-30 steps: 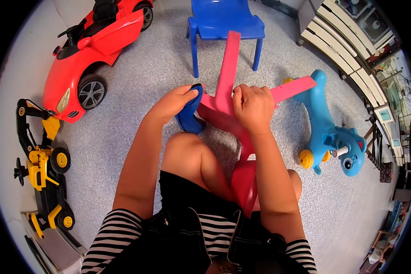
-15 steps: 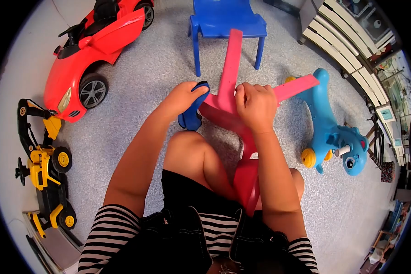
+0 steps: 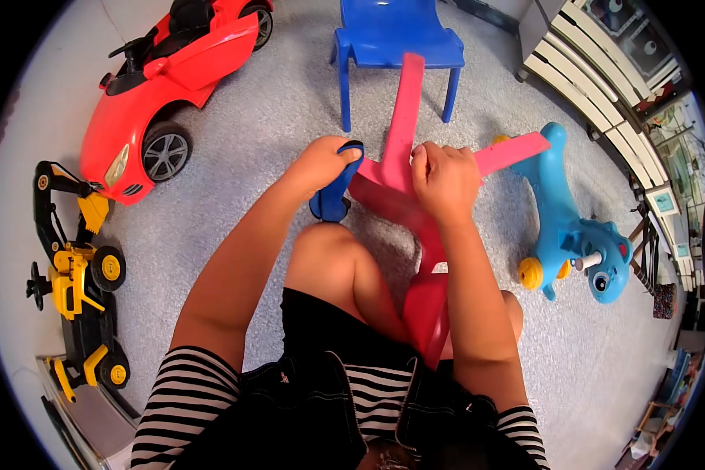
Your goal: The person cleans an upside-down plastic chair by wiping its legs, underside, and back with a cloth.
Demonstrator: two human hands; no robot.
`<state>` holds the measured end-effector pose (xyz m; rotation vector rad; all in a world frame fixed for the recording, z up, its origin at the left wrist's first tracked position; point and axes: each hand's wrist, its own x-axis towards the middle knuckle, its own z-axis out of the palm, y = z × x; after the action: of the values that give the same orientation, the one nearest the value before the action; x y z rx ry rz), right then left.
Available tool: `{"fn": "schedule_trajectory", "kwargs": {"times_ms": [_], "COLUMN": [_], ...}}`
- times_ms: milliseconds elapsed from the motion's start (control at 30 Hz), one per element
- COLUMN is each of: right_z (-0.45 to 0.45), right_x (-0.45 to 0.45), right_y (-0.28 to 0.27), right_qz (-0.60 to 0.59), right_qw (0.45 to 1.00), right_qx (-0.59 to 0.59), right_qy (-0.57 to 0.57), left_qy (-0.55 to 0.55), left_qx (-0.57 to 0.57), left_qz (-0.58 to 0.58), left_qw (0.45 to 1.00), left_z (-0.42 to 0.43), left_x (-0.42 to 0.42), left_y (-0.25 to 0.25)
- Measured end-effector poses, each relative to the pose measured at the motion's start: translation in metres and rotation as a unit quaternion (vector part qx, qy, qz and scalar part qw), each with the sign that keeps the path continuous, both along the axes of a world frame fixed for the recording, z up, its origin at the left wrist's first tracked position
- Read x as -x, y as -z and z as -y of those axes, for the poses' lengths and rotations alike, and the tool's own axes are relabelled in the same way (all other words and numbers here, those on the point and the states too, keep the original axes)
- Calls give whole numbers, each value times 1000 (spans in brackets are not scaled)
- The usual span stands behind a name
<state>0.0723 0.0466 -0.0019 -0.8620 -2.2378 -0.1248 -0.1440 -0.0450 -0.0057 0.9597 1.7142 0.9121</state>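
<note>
My left hand [image 3: 323,162] is closed on a floppy blue piece with black edging [image 3: 336,190], whose lower end hangs beside my knee. A pink-to-red branching plastic frame [image 3: 400,117] stands between my legs, with arms spreading forward, left and right. My right hand [image 3: 446,182] is curled in a fist on the frame near the base of its right arm [image 3: 514,152]. The blue piece is next to the frame's short left arm, and I cannot tell if they touch.
A blue plastic chair [image 3: 399,39] stands ahead. To the left are a red toy car [image 3: 164,86] and a yellow-black toy excavator [image 3: 74,274]. A blue ride-on animal [image 3: 560,207] stands to the right, with a white drawer unit [image 3: 595,86] behind it on the grey speckled floor [image 3: 243,125].
The view has shifted slightly, so most things sit a little to the right. Both hands keep their holds on the blue piece and the pink frame.
</note>
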Motion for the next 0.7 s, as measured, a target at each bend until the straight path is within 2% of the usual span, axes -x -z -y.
{"fn": "schedule_trajectory", "kwargs": {"times_ms": [67,200,233,267,333,400,433,533,600,633,700], "right_z": [0,0,-1,-1,-4,-9,-9,-10,-10,-11,-14], "right_x": [-1,-3,-4,-4,-6,-5,-5,-4,-3,-4,-4], "right_y": [-2,-3,-3,-2,7,18,18,14,14,18,24], "right_qz": [2,3,2,13,21,47,47,99,150,151,116], "right_qw": [1000,1000,1000,1000,1000,992,992,992,987,987,990], "right_qx": [-2,1,-1,5,16,-118,-116,-72,-41,-41,-78], "right_qy": [-6,-15,-15,-8,5,-1,-3,0,28,29,15], "left_qy": [28,3,-57,-113,-140,-179,-181,-119,-89,-60,-39], "left_qx": [20,-32,-68,-101,-106,-102,-101,-131,-101,-72,-97], "left_qz": [-108,-81,82,242,220,168,167,128,111,94,62], "left_qw": [994,996,993,958,960,964,964,976,985,991,993], "left_z": [-7,-3,6,13,27,40,43,42,36,32,22], "left_x": [-2,7,11,16,30,32,29,13,5,1,-1], "left_y": [-4,20,24,28,33,33,29,12,-4,-7,6]}}
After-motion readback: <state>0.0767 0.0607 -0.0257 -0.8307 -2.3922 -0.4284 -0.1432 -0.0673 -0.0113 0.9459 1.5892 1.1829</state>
